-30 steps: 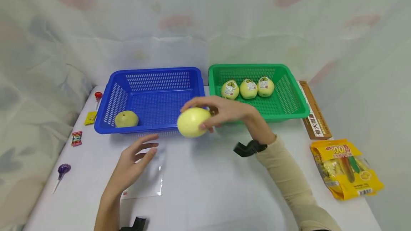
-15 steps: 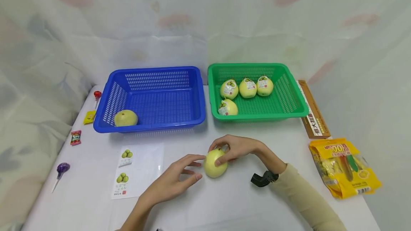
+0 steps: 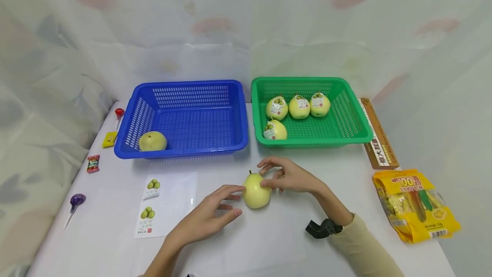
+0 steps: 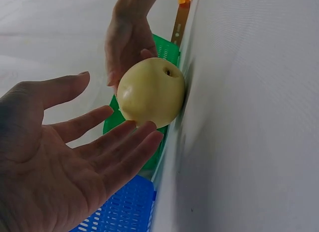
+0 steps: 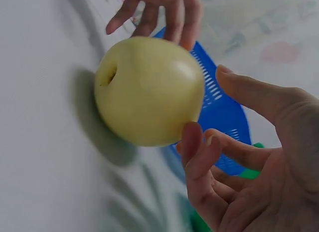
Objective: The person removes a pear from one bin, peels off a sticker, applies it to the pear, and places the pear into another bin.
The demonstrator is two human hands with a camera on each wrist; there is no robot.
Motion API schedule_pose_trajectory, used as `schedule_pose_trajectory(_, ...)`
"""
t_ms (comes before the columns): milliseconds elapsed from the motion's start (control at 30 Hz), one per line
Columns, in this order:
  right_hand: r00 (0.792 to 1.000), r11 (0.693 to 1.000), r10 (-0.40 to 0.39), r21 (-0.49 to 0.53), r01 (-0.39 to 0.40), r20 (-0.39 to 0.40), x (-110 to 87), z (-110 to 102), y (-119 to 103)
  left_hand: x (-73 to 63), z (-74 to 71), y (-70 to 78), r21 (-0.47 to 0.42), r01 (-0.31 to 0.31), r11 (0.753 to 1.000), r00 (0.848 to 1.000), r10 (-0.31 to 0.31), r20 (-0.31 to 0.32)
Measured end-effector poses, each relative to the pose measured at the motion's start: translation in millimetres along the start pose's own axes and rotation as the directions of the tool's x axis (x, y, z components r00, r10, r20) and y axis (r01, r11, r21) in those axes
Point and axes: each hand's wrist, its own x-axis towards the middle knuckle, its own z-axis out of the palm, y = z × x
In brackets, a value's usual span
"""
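A pale yellow-green pear (image 3: 256,190) stands on the white table, stem up, between the two hands. My left hand (image 3: 210,215) is at its left with fingers extended; the fingertips are at the pear's side, and contact is hard to tell. On the other side, my right hand (image 3: 290,176) has loosely bent fingers, not wrapped round the fruit. The right wrist view shows fingertips (image 5: 192,134) of that hand at the pear's skin. A sheet of pear-picture labels (image 3: 169,204) lies left of the left hand.
A blue basket (image 3: 192,154) with one unlabelled pear (image 3: 152,141) stands behind. Beside it, a green basket (image 3: 315,142) holds several labelled pears. At right lie a brown box (image 3: 380,140) and a yellow candy bag (image 3: 417,206); lollipops (image 3: 77,200) and small sweets (image 3: 93,163) lie left.
The right hand carried the pear from in front of the baskets down to the table, then loosened its fingers. My left hand moved right, from over the label sheet to the pear.
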Motion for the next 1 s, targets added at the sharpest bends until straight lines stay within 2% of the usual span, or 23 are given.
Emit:
schedule_pose_trajectory(167, 0.996, 0.998, -0.056, -0.018, 0.055, -0.069, -7.5, 2, -18, -1.5, -1.3, 0.6, 0.004, -0.001, 1.000, 1.000, 0.001, 0.009)
schedule_pose_trajectory(267, 0.989, 0.992, -0.127, 0.006, 0.128, -0.068, -2.0, 16, -35, -7.8, -9.5, -1.9, 0.028, -0.016, 0.999, 1.000, 0.017, -0.019)
schedule_pose_trajectory(333, 0.985, 0.984, -0.169, 0.046, 0.170, -0.027, 7.7, 34, -49, -18.1, -22.1, -6.0, 0.070, -0.017, 0.997, 0.996, 0.023, -0.082)
schedule_pose_trajectory(400, 0.980, 0.977, -0.196, 0.091, 0.192, 0.040, 22.4, 57, -60, -33.6, -40.5, -12.5, 0.139, 0.015, 0.990, 0.981, 0.012, -0.196)
schedule_pose_trajectory(433, 0.976, 0.975, -0.200, 0.112, 0.191, 0.079, 31.4, 70, -65, -42.9, -50.9, -16.3, 0.180, 0.049, 0.982, 0.962, 0.001, -0.271)
schedule_pose_trajectory(467, 0.972, 0.974, -0.203, 0.129, 0.188, 0.114, 41.7, 83, -69, -53.0, -61.3, -20.4, 0.222, 0.097, 0.970, 0.935, -0.013, -0.353)
schedule_pose_trajectory(500, 0.970, 0.974, -0.198, 0.143, 0.178, 0.141, 52.5, 96, -72, -63.3, -71.3, -24.5, 0.265, 0.162, 0.951, 0.901, -0.034, -0.433)
schedule_pose_trajectory(567, 0.967, 0.977, -0.182, 0.146, 0.157, 0.177, 77.5, 121, -75, -82.7, -88.3, -33.2, 0.316, 0.317, 0.895, 0.823, -0.094, -0.560)
schedule_pose_trajectory(600, 0.968, 0.978, -0.172, 0.145, 0.147, 0.182, 90.7, 133, -75, -91.1, -95.2, -37.9, 0.324, 0.382, 0.866, 0.792, -0.126, -0.597)
schedule_pose_trajectory(633, 0.971, 0.980, -0.160, 0.146, 0.135, 0.177, 104.6, 144, -74, -98.6, -100.6, -42.5, 0.325, 0.443, 0.836, 0.769, -0.167, -0.617)
schedule_pose_trajectory(667, 0.976, 0.981, -0.147, 0.153, 0.123, 0.160, 118.5, 155, -74, -104.9, -105.4, -47.1, 0.324, 0.492, 0.808, 0.758, -0.214, -0.617)
schedule_pose_trajectory(700, 0.982, 0.982, -0.131, 0.157, 0.109, 0.136, 131.8, 165, -73, -110.2, -109.2, -51.5, 0.323, 0.529, 0.785, 0.754, -0.261, -0.603)
schedule_pose_trajectory(733, 0.988, 0.983, -0.111, 0.158, 0.094, 0.105, 144.6, 175, -73, -114.5, -112.0, -55.8, 0.316, 0.551, 0.772, 0.756, -0.301, -0.581)
schedule_pose_trajectory(800, 0.997, 0.987, -0.070, 0.150, 0.065, 0.027, 165.9, 191, -72, -119.9, -115.7, -62.7, 0.302, 0.570, 0.764, 0.766, -0.361, -0.532)
schedule_pose_trajectory(867, 0.998, 0.992, -0.036, 0.121, 0.042, -0.051, 182.1, 203, -73, -122.8, -116.9, -66.9, 0.293, 0.583, 0.758, 0.768, -0.396, -0.504)
schedule_pose_trajectory(933, 0.992, 1.000, -0.029, -0.010, 0.028, -0.125, 193.4, 211, -74, -123.5, -116.5, -68.9, 0.284, 0.593, 0.753, 0.763, -0.414, -0.497)
schedule_pose_trajectory(1000, 0.983, 0.983, -0.051, -0.183, 0.018, -0.177, 200.9, 215, -76, -122.9, -116.0, -70.1, 0.276, 0.600, 0.751, 0.758, -0.425, -0.495)
